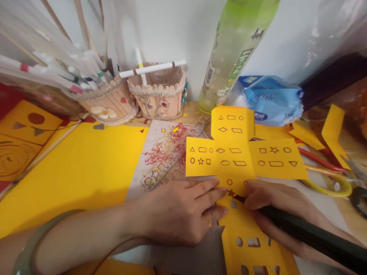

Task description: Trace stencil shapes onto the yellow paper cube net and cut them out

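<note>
A cross-shaped piece of yellow card (pixel 246 152) lies on the work surface, with small shapes outlined in dark lines on its upper panels. Lower down it has cut-through holes, among them a round hole and rectangular ones. My right hand (pixel 275 202) grips a black craft knife (pixel 301 225), its dark tip at a small star (pixel 231 193) on the middle strip. Just below the star is a small grey square opening. My left hand (pixel 183 210) rests flat with fingers stretched over the strip's left edge, holding nothing.
Behind stand two wooden-stick baskets (pixel 160 101) with markers, a tall green bottle (pixel 229 57) and a blue soft pack (pixel 272 99). A clear shape ruler (pixel 169 164) lies beneath the card's left side. Yellow-handled scissors (pixel 329 181) are at right; a yellow sheet (pixel 86 164) spreads left.
</note>
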Available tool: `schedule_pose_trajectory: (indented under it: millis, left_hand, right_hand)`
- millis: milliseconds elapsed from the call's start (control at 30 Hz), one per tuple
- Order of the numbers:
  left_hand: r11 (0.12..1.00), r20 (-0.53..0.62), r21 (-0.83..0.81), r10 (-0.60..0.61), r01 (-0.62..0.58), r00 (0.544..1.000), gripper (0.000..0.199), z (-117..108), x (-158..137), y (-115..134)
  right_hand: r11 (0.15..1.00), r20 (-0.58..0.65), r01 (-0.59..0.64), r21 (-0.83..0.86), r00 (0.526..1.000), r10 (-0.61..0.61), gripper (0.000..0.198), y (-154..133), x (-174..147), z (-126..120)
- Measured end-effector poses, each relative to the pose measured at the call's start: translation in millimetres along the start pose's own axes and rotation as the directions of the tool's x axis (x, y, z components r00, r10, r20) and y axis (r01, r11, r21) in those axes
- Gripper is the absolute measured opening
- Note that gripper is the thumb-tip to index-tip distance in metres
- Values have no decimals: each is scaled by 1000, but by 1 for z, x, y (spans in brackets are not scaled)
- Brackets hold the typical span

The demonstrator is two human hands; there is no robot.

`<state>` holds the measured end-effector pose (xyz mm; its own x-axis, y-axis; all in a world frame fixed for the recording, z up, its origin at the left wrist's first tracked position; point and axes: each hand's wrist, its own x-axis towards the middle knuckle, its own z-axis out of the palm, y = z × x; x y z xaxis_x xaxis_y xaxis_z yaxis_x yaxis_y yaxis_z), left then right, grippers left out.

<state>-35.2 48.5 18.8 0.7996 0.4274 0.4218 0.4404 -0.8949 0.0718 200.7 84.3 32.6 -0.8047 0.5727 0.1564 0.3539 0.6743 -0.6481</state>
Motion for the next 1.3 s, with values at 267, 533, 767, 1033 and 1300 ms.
schedule_pose_trajectory:
  millis: [267, 533, 767, 1033, 1300]
  left_hand:
    - [999, -33, 28, 23, -22, 999, 21, 3, -1, -1]
    - [985, -41, 162, 69, -62, 997, 22, 1, -1, 4]
    - [884, -21, 463, -60, 63, 998, 28, 12, 16, 51]
    - [945, 114, 327, -48, 8, 992, 14, -11, 36, 24]
    - [995, 156, 87, -61, 48, 986, 30, -2, 14, 2]
  right_hand:
    - [996, -33, -72, 43, 997, 73, 22, -2, -4, 2]
    - [894, -333, -358, 270, 836, 436, 14, 12, -13, -7]
    - [885, -304, -376, 275, 839, 451, 16, -14, -5, -11]
    - [831, -95, -385, 402, 885, 456, 4, -7, -4, -4]
    - [900, -258, -389, 198, 865, 431, 9, 3, -3, -22]
